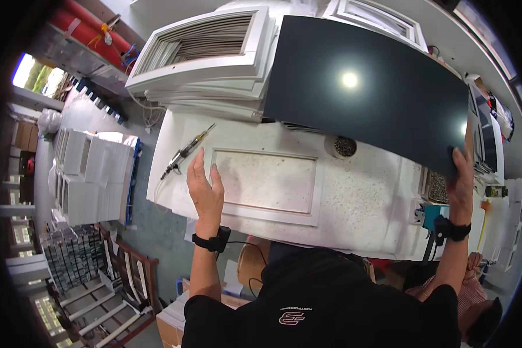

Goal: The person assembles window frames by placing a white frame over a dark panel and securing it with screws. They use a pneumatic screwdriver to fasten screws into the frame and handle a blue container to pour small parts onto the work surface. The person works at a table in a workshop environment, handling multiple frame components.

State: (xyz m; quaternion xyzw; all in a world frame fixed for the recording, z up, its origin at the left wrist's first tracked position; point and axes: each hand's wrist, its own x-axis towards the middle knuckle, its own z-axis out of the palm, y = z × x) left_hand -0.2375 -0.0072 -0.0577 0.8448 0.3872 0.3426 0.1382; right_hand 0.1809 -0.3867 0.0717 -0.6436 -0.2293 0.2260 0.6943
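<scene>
A large dark, glossy flat panel (354, 87) is tilted up over the far right part of the white table (365, 191). My right hand (461, 180) grips its lower right corner, with the thumb on the face and the other fingers mostly hidden. My left hand (206, 188) is raised over the table, fingers stretched and thumb apart, holding nothing. Beside it lies a white framed door panel (267, 182) with a recessed middle. A slim power screwdriver (185, 152) rests just beyond my left fingertips. Below the dark panel's edge stands a round cup of small screws (345, 147).
White frames (197, 58) are piled at the back left. A bin of small metal parts (437, 185) and a teal tool (434, 216) are at the right. Another person's striped sleeve (472, 296) shows at lower right. White panels (90, 174) are stacked on a pallet at left.
</scene>
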